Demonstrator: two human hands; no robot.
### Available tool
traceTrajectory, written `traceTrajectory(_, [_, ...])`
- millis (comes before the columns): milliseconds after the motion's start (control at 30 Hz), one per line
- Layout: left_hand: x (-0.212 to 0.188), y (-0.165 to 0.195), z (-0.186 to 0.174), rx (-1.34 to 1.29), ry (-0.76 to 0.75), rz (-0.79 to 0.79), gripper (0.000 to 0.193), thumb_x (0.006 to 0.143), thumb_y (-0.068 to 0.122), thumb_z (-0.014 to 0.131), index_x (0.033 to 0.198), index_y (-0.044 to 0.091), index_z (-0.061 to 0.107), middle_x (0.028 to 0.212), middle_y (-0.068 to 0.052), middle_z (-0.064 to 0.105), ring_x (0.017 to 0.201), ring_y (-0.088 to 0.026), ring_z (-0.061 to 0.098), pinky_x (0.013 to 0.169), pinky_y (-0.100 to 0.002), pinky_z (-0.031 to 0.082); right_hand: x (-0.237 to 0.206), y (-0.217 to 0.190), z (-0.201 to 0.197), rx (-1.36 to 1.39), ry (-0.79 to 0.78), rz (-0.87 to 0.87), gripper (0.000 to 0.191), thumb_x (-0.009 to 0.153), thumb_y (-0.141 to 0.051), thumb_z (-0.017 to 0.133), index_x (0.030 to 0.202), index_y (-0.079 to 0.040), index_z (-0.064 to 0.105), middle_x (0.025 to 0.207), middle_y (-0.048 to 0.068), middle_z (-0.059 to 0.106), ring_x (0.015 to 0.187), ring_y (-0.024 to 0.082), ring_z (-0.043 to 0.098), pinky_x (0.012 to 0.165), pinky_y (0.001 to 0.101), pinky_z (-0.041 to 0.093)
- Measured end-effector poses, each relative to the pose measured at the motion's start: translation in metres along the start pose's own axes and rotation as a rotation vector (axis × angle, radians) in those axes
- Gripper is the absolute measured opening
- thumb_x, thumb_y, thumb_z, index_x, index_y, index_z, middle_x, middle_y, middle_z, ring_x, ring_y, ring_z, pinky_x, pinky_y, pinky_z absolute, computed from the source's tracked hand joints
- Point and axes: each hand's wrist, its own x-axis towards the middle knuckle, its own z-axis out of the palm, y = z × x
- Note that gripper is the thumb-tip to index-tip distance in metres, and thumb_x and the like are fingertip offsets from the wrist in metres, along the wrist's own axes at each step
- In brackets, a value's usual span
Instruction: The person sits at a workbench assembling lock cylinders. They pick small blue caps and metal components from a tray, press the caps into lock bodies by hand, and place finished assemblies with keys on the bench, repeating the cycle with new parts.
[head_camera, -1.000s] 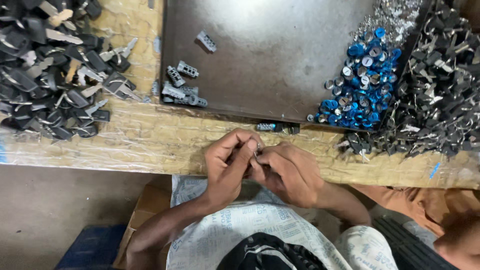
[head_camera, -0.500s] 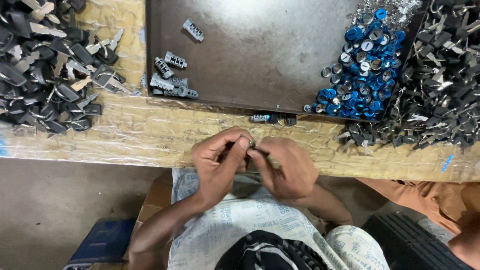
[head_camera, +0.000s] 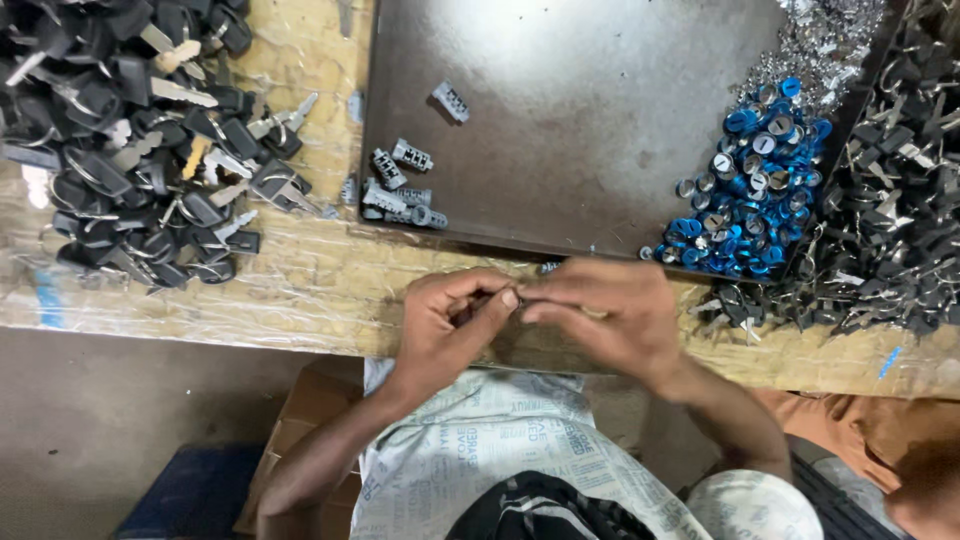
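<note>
Broadly, a wooden workbench (head_camera: 300, 280) wrapped in clear film filled the upper half of the view. On it, from twelve toward two o'clock, lay a dark metal tray (head_camera: 600, 120), its near edge just above the hands. At ten o'clock, off the tray, sat a heap of black-headed keys (head_camera: 140, 150). At three o'clock a second pile of dark keys (head_camera: 890, 200) spread along the tray's right side, and beside it, inside the tray, lay a cluster of blue round caps (head_camera: 750, 190), with a scatter of small silvery parts (head_camera: 810, 50) above them at one o'clock. Toward eleven o'clock in the tray, a few grey lock cylinders (head_camera: 400, 190) lay loose, some touching.

At six o'clock a printed white sack (head_camera: 480, 450) covered the person's lap.

At the centre, over the bench's near edge, the left hand (head_camera: 445, 325) and right hand (head_camera: 610, 320) met fingertip to fingertip. Both were pinched together on a small dark part (head_camera: 522, 293), almost wholly hidden by the fingers; what it was could not be told. The left thumb pressed in from nine o'clock, the right fingers from three o'clock.
</note>
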Motion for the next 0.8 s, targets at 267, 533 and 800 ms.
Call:
traceTrajectory(267, [-0.013, -0.024, 0.008, 0.129, 0.179, 0.170, 0.007, 0.104, 0.001, 0.063, 0.099, -0.001, 0.066, 0.078, 0.004, 0.057, 0.063, 0.001, 0.043, 0.052, -0.020, 0.033, 0.143, 0.000, -0.008, -0.362, 0.030, -0.266, 0.031, 0.101, -0.019, 0.079, 0.120, 0.004, 0.070, 0.097, 0.016, 0.070, 0.079, 0.026, 0.068, 0.066, 0.0366, 0.054])
traceTrajectory(533, [-0.013, -0.013, 0.010, -0.141, 0.153, 0.054, 0.010, 0.108, 0.005, 0.054, 0.101, 0.000, 0.059, 0.083, -0.001, 0.061, 0.061, -0.002, 0.049, 0.053, -0.021, 0.043, 0.075, 0.024, -0.020, -0.497, 0.045, -0.257, 0.023, 0.095, -0.007, 0.078, 0.117, -0.002, 0.070, 0.113, 0.015, 0.066, 0.098, 0.035, 0.067, 0.081, 0.0436, 0.055])
traceTrajectory(800, [0.002, 0.016, 0.019, -0.288, -0.185, -0.241, 0.015, 0.104, 0.005, 0.056, 0.100, -0.004, 0.067, 0.086, -0.008, 0.066, 0.063, -0.006, 0.052, 0.052, -0.022, 0.041, -0.035, 0.001, -0.007, -0.037, 0.257, -0.030, 0.027, 0.087, 0.006, 0.079, 0.112, -0.001, 0.070, 0.111, 0.014, 0.073, 0.103, 0.025, 0.075, 0.087, 0.0309, 0.061])
